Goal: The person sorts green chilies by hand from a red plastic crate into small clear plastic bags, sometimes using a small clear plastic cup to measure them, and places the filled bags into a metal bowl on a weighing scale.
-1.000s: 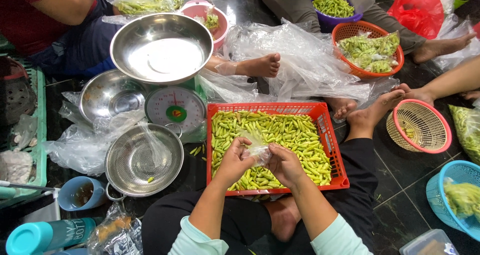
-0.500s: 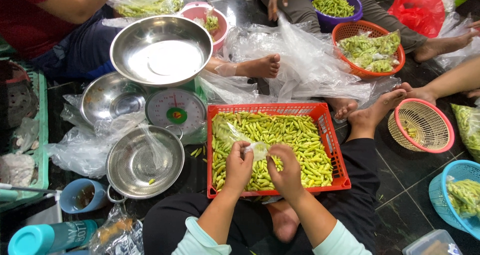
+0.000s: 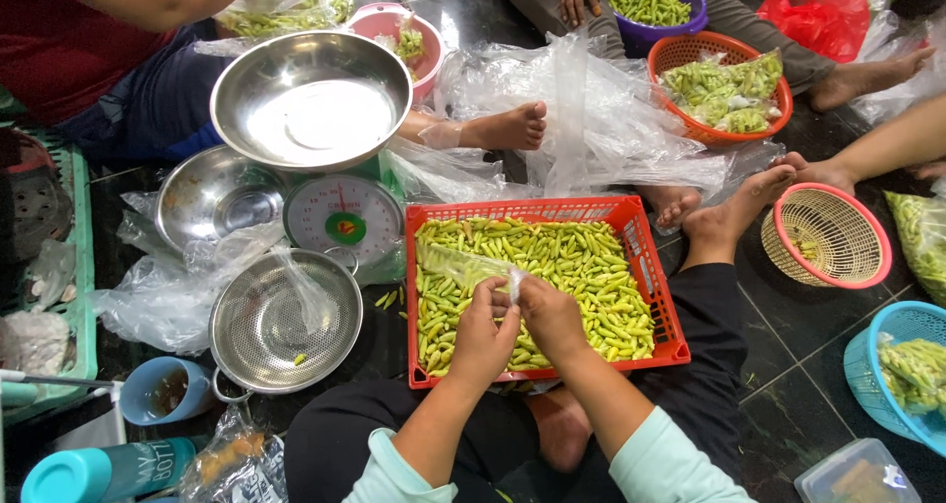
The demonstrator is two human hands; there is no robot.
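A red rectangular plastic basket (image 3: pixel 645 267) sits on the dark floor before me, filled with small yellow-green chillies (image 3: pixel 581 267). Over its near left part, my left hand (image 3: pixel 483 337) and my right hand (image 3: pixel 552 316) press together. Both pinch a clear plastic bag (image 3: pixel 463 264) that holds some chillies and lies across the heap, stretching left from my fingers.
A weighing scale (image 3: pixel 345 217) with a steel bowl (image 3: pixel 310 99) stands left of the basket, beside a steel colander (image 3: pixel 286 321) and another bowl (image 3: pixel 212 198). Other people's bare feet (image 3: pixel 503 129) and loose plastic sheets (image 3: pixel 581 119) lie behind. Round baskets (image 3: pixel 833 235) sit right.
My hands slid down and left toward the near edge of the basket and closed together. The bag now lies flatter on the chillies.
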